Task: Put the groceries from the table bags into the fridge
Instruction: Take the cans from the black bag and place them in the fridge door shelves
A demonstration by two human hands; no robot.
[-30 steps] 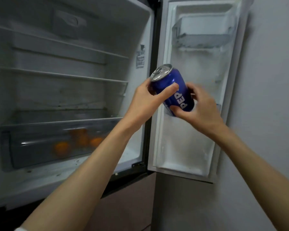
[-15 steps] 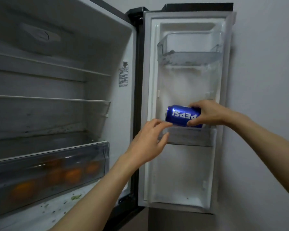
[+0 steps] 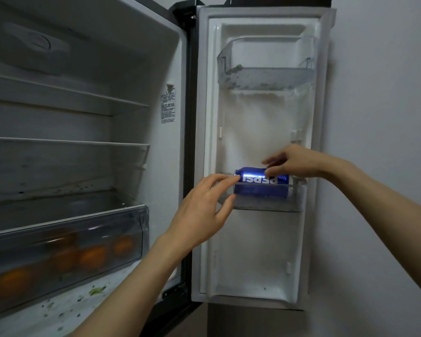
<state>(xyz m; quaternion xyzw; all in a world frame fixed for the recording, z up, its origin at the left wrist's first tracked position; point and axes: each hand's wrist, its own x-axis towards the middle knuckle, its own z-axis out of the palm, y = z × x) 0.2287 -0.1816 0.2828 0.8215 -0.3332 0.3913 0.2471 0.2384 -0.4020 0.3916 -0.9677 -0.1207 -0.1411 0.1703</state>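
sideways, blue can [image 3: 261, 184] marked "pepsi", lettering upside down, lies in door shelf [image 3: 298, 199]; right hand [image 3: 294, 161] pinches can top, left hand [image 3: 199, 210] fingers loosely spread, tips touching can end.

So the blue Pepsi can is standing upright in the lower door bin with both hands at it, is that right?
Not quite. The blue Pepsi can is lying on its side, not upright, in the lower door bin, as the head view shows. Both the left hand and the right hand are at it.
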